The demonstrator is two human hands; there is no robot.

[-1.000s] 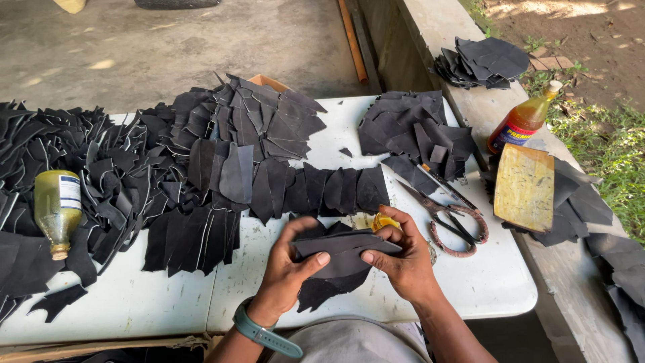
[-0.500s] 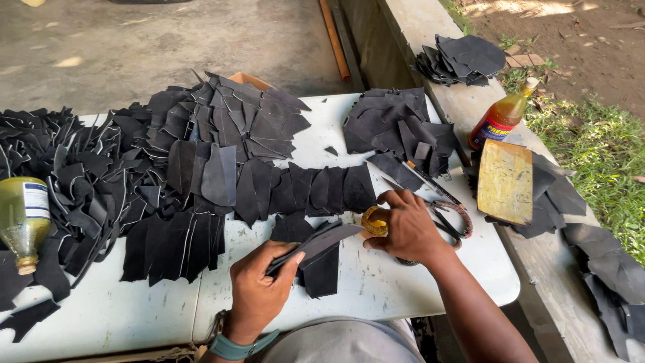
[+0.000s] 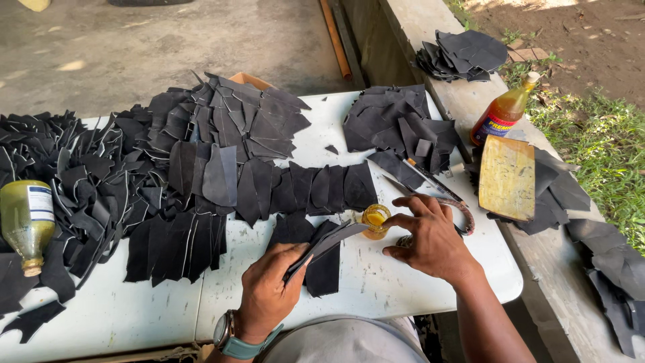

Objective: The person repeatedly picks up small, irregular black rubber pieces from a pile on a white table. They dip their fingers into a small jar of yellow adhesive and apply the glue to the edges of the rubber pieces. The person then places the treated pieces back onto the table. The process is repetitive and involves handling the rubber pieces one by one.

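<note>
The left hand (image 3: 269,292), a teal-strapped wristwatch (image 3: 232,339) on its wrist, pinches a flat, matte black leather piece (image 3: 329,242) between thumb and fingers, holding it tilted just above the white table (image 3: 376,282); the piece is thin, with a pale cut edge along its upper side. Beneath it lie further dark leather cut-outs (image 3: 322,272), flat on the table. The right hand (image 3: 430,242) rests with fingers curled and fingertips at a small round open jar (image 3: 375,219) of amber, glossy liquid standing just beside the held piece; whether the fingers grip anything cannot be told. Scissors (image 3: 443,195) with worn looped handles lie partly under that hand. A row of overlapping, shield-shaped leather panels (image 3: 295,188) runs across the table centre, and a loose heap of narrow black leather strips (image 3: 74,181) with pale edges covers the left end. A yellowish bottle (image 3: 27,222) lies on its side among the strips, its contents olive-toned. A smaller stack of black offcuts (image 3: 396,124) sits at the far right of the table. On the concrete ledge (image 3: 537,269) to the right stand an orange plastic bottle (image 3: 504,111) of amber liquid and a scuffed yellow rectangular block (image 3: 507,178) resting on more leather.
</note>
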